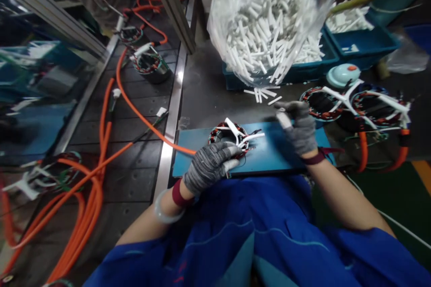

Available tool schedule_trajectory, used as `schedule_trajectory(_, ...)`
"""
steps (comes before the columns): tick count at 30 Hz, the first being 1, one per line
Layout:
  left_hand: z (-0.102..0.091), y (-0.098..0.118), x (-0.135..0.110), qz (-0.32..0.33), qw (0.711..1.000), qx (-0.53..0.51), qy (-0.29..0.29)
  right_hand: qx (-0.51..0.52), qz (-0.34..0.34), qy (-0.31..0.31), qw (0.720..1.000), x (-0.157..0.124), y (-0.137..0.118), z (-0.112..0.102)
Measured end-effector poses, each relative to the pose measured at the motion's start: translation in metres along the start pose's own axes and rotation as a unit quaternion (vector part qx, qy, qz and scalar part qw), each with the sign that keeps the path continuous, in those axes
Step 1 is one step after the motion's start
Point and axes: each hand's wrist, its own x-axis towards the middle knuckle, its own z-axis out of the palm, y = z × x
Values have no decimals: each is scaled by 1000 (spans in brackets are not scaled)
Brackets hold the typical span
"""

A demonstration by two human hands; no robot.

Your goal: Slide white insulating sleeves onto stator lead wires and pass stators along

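A round wound stator (232, 135) with white sleeved leads lies on a blue board (279, 154) in front of me. My left hand (208, 165), in a grey knit glove, rests on the stator's near edge with its fingers curled against it. Raised above the board's far edge, my right hand (299, 125), also gloved, has its fingers pinched together near several loose white tubes (264, 93); I cannot make out anything in the pinch.
A clear bag full of white tubes (269, 22) stands in a blue bin (303, 69) behind. Two more stators (357, 105) with orange leads lie at the right. Orange cables (101, 152) and other stators (150, 63) cross the dark conveyor on the left.
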Motion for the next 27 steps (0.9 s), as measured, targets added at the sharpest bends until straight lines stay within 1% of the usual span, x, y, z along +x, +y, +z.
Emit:
schedule_trajectory(1,0,-1,0,3,1000,1,-3,59,36,16,998,-15,-8,-4)
schedule_trajectory(2,0,-1,0,9,1000,4,-1,105,72,13,992,-30,-15,-8)
schedule_trajectory(3,-1,-1,1,16,1000,8,4,128,99,-24,987,-43,-20,-10)
schedule_trajectory(5,-1,0,1,31,999,15,19,135,133,-95,977,-64,-26,-11)
schedule_trajectory(7,-2,1,1,37,999,19,29,130,151,-142,970,-75,-25,-6)
schedule_trajectory(9,-2,2,1,33,999,19,30,152,163,-158,962,-77,-22,1)
schedule_trajectory(12,-3,2,0,22,999,18,25,209,166,-184,946,-71,-17,9)
schedule_trajectory(20,0,0,-2,9,1000,16,25,290,210,-233,904,-64,-13,11)
schedule_trajectory(22,-1,0,-2,12,999,15,27,313,201,-234,898,-62,-15,13)
schedule_trajectory(23,-1,0,-1,16,999,16,28,323,187,-237,897,-61,-18,15)
schedule_trajectory(25,0,2,-1,25,999,27,37,325,130,-243,905,-59,-26,15)
schedule_trajectory(27,5,5,-2,23,996,59,61,278,51,-245,928,-57,-37,12)
